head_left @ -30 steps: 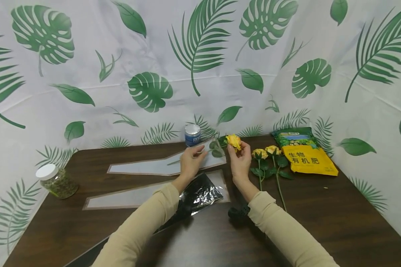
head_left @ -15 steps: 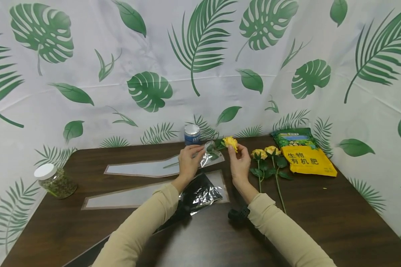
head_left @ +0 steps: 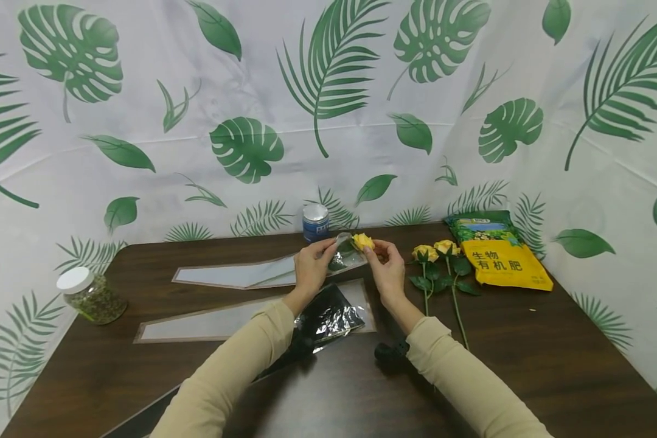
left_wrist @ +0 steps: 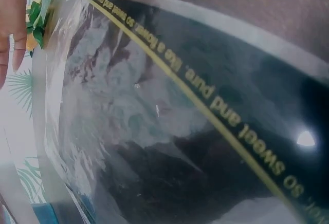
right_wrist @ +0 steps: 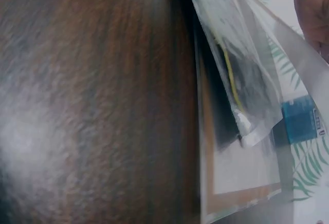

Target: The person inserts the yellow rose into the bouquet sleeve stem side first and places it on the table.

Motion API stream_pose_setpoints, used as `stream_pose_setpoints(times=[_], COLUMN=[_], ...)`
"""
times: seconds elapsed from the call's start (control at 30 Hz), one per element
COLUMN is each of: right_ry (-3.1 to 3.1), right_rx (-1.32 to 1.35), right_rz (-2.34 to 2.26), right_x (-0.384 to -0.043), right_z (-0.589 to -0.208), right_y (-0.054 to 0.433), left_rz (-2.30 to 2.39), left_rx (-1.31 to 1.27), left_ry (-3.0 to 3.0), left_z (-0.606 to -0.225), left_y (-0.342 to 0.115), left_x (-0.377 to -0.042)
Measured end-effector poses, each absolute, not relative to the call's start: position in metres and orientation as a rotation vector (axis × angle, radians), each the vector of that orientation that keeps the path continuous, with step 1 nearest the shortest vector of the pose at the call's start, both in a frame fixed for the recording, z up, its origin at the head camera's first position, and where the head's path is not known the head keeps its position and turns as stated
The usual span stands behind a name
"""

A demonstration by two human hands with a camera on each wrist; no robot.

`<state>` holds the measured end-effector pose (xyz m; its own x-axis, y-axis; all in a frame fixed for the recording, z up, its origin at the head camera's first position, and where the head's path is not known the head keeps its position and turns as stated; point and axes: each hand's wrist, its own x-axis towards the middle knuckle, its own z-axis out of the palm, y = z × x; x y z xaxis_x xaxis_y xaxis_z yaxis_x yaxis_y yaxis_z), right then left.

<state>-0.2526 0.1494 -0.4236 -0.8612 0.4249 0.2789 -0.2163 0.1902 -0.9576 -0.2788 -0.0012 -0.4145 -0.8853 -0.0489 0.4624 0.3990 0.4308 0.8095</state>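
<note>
My right hand (head_left: 387,269) holds a yellow rose (head_left: 363,242) by its head, fingers and thumb around the bloom. Its green stem runs left into a clear-fronted, white-backed flower sleeve (head_left: 213,275), and the leaves show through the film. With thumb and fingers, my left hand (head_left: 311,267) pinches the upper edge of that sleeve at its wide mouth. Below both hands lies a black flower sleeve (head_left: 331,313) with shiny clear film. The left wrist view shows its gold lettering (left_wrist: 221,106) close up.
A second white sleeve (head_left: 197,322) lies under the black one. Two yellow roses (head_left: 437,249) rest at the right beside a yellow and green fertilizer bag (head_left: 506,255). A blue can (head_left: 315,222) stands at the back; a white-lidded jar (head_left: 93,296) sits at the left.
My right hand has moved left and slightly down with the rose, bringing its bloom to the sleeve's mouth. The stem reaches further left inside. My left hand stays by the mouth.
</note>
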Motion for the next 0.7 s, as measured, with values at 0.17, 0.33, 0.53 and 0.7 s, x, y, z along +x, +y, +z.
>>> stream_pose_setpoints(times=[0.17,0.33,0.53,0.7], right_ry=[-2.037,-2.159,-2.277,-2.365], right_rx=[-0.136,-0.082,0.098,0.081], right_rz=[1.699,1.622,1.407,1.427], right_x=[-0.2515,-0.2504,-0.2506,-0.2514], right_z=[-0.4242,-0.4246,-0.4266,-0.4267], right_y=[0.1507,0.1513,0.1473,0.1435], left_rz=[-1.474,-1.464,-1.461,-1.461], left_rx=[-0.284,-0.263,-0.276,-0.261], left_ry=[-2.283,-2.259,-2.243,-2.26], left_z=[-0.4151,-0.4141,-0.411,-0.4084], left_y=[-0.0007,-0.001,0.0004,0.0016], left_x=[-0.2798,-0.2816,-0.2815,-0.2798])
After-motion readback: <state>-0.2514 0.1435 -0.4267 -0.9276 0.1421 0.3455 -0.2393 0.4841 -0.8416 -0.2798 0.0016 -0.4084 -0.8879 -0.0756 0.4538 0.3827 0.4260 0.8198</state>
